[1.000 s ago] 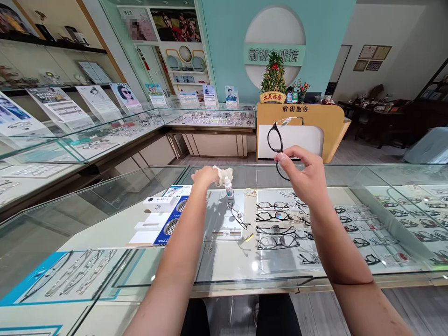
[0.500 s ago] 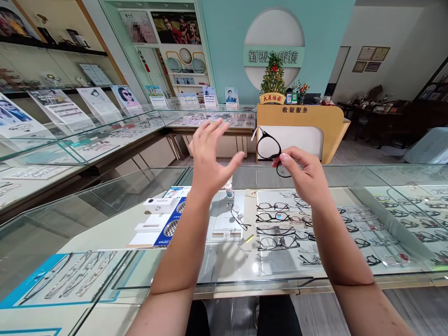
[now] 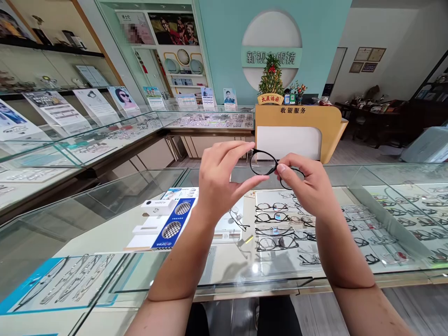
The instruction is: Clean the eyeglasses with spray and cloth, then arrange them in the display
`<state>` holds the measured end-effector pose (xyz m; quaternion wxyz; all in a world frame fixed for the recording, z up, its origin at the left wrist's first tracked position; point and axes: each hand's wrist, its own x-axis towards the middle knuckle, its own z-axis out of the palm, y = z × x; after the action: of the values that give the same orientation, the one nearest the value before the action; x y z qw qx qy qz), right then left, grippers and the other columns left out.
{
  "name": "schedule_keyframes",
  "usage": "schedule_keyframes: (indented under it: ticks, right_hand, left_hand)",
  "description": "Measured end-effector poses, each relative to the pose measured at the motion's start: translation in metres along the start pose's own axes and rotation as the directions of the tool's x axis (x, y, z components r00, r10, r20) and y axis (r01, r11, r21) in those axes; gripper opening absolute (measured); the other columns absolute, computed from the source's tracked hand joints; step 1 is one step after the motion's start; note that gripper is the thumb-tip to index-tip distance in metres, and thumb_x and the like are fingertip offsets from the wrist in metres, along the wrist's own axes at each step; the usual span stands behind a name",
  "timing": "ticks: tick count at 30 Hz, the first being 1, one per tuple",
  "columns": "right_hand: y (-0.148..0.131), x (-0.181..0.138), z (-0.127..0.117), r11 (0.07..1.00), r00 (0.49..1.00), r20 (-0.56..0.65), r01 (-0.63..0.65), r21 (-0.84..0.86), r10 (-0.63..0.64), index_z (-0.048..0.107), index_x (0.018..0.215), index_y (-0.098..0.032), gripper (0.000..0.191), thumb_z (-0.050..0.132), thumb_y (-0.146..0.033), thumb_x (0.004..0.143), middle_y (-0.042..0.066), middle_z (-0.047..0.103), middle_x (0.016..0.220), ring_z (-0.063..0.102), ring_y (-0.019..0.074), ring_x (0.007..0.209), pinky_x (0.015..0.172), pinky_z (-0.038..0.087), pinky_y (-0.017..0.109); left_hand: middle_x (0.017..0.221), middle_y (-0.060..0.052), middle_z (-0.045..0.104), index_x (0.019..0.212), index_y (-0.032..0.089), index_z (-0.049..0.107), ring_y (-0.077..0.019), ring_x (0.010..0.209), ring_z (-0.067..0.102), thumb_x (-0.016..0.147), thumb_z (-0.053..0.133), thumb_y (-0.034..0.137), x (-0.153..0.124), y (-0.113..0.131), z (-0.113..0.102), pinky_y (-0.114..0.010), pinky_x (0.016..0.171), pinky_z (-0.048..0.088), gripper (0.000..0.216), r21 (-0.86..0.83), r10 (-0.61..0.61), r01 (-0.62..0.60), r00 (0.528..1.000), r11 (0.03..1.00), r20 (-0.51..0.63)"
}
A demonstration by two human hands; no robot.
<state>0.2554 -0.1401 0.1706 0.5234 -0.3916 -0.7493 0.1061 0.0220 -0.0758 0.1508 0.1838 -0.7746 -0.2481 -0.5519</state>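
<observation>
holding: from my remote seat i have one pair of black-rimmed glasses (image 3: pixel 264 163) raised above the desk (image 3: pixel 241 273), touching nothing but my two grips.
right grip: my right grip (image 3: pixel 304 184) is clamped on the glasses at the bridge, thumb on the near side, hiding part of the frame beside it.
left grip: my left grip (image 3: pixel 224 175) has thumb and fingers apart around the left lens; the fingertips reach the rim's upper outer corner and the thumb lies by its lower edge. i cannot tell whether that thumb presses.
glasses: tilted, the lens by my right grip lower than the other; i cannot make out the temple arms.
two-sided hold: i judge the step in hand as steadying the frame from both ends, the right grip bearing the weight.
bridge and rim: the next move, i'd say, calls for a firm bridge pinch and a light left touch, so nothing twists or smears.
desk: below, rows of frames (image 3: pixel 272 217) and a blue-and-white box (image 3: pixel 172 229), both well apart from the glasses.
</observation>
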Motion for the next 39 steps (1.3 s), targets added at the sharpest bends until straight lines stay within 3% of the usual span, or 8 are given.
schedule_keyframes:
  ticks: [4, 6, 9, 14, 19, 25, 33, 39]
  right_hand:
    - [-0.003, -0.003, 0.001, 0.978, 0.964, -0.196, 0.149, -0.148, -0.177, 0.074, 0.118, -0.027, 0.026, 0.069, -0.051, 0.111, 0.009, 0.079, 0.115, 0.073, 0.0285, 0.109, 0.099, 0.057, 0.045]
    - [-0.004, -0.005, 0.001, 0.948, 0.920, -0.293, 0.185, -0.258, -0.259, 0.070, 0.137, -0.029, 0.042, 0.078, -0.054, 0.104, 0.012, 0.076, 0.133, 0.070, 0.0342, 0.126, 0.109, 0.056, 0.053]
    - [-0.003, -0.007, 0.002, 0.914, 0.890, -0.329, 0.192, -0.357, -0.315, 0.064, 0.150, -0.030, 0.060, 0.085, -0.055, 0.099, 0.014, 0.072, 0.140, 0.067, 0.0383, 0.132, 0.113, 0.055, 0.060]
    - [-0.001, -0.006, 0.007, 0.910, 0.878, -0.372, 0.147, -0.388, -0.300, 0.068, 0.145, -0.031, 0.049, 0.081, -0.053, 0.103, 0.013, 0.075, 0.129, 0.070, 0.0370, 0.123, 0.110, 0.057, 0.060]
    - [-0.004, -0.006, 0.010, 0.916, 0.868, -0.410, 0.114, -0.383, -0.280, 0.072, 0.137, -0.030, 0.042, 0.080, -0.054, 0.104, 0.011, 0.077, 0.119, 0.072, 0.0340, 0.113, 0.105, 0.059, 0.056]
    - [-0.003, -0.006, 0.010, 0.929, 0.858, -0.431, 0.127, -0.348, -0.279, 0.074, 0.136, -0.029, 0.039, 0.082, -0.050, 0.104, 0.009, 0.078, 0.119, 0.073, 0.0314, 0.111, 0.104, 0.059, 0.053]
    - [-0.004, -0.005, 0.009, 0.921, 0.861, -0.426, 0.114, -0.373, -0.279, 0.076, 0.131, -0.028, 0.034, 0.081, -0.050, 0.106, 0.009, 0.080, 0.115, 0.075, 0.0308, 0.108, 0.101, 0.062, 0.052]
    - [-0.005, -0.006, 0.009, 0.927, 0.869, -0.424, 0.094, -0.363, -0.255, 0.077, 0.132, -0.029, 0.034, 0.081, -0.049, 0.105, 0.010, 0.080, 0.116, 0.075, 0.0310, 0.108, 0.101, 0.063, 0.052]
  left_hand:
    - [0.138, -0.012, 0.079, 0.150, 0.029, 0.071, -0.0340, 0.130, 0.075, 0.098, 0.085, 0.071, -0.002, 0.000, -0.002, -0.051, 0.116, 0.058, 0.069, -0.009, -0.050, 0.049, 0.992, 0.999, -0.117]
    - [0.137, -0.011, 0.078, 0.152, 0.030, 0.069, -0.0343, 0.131, 0.074, 0.097, 0.085, 0.071, -0.003, 0.001, -0.003, -0.053, 0.116, 0.059, 0.070, 0.020, -0.114, 0.120, 0.973, 0.993, -0.200]
    - [0.133, -0.010, 0.078, 0.151, 0.034, 0.069, -0.0333, 0.128, 0.074, 0.099, 0.084, 0.070, -0.002, 0.004, -0.004, -0.055, 0.113, 0.062, 0.065, 0.042, -0.173, 0.193, 0.940, 0.980, -0.293]
    - [0.124, -0.009, 0.079, 0.143, 0.032, 0.073, -0.0304, 0.119, 0.076, 0.100, 0.085, 0.066, 0.001, 0.011, -0.006, -0.052, 0.105, 0.066, 0.056, 0.015, -0.194, 0.210, 0.927, 0.978, -0.320]
    - [0.127, -0.009, 0.079, 0.145, 0.031, 0.074, -0.0312, 0.124, 0.075, 0.100, 0.084, 0.070, -0.002, 0.010, -0.004, -0.051, 0.110, 0.063, 0.061, -0.037, -0.229, 0.229, 0.925, 0.973, -0.302]
    - [0.136, -0.010, 0.077, 0.156, 0.031, 0.070, -0.0322, 0.131, 0.074, 0.104, 0.079, 0.070, -0.005, 0.006, 0.001, -0.052, 0.113, 0.061, 0.066, -0.122, -0.277, 0.252, 0.919, 0.960, -0.280]
    - [0.130, -0.009, 0.079, 0.153, 0.036, 0.073, -0.0301, 0.124, 0.076, 0.106, 0.077, 0.065, -0.004, 0.008, 0.001, -0.051, 0.107, 0.065, 0.055, -0.063, -0.243, 0.235, 0.922, 0.970, -0.301]
    - [0.129, -0.009, 0.078, 0.149, 0.031, 0.077, -0.0312, 0.127, 0.075, 0.103, 0.080, 0.070, -0.005, 0.007, 0.005, -0.053, 0.113, 0.061, 0.060, -0.151, -0.313, 0.279, 0.904, 0.948, -0.293]
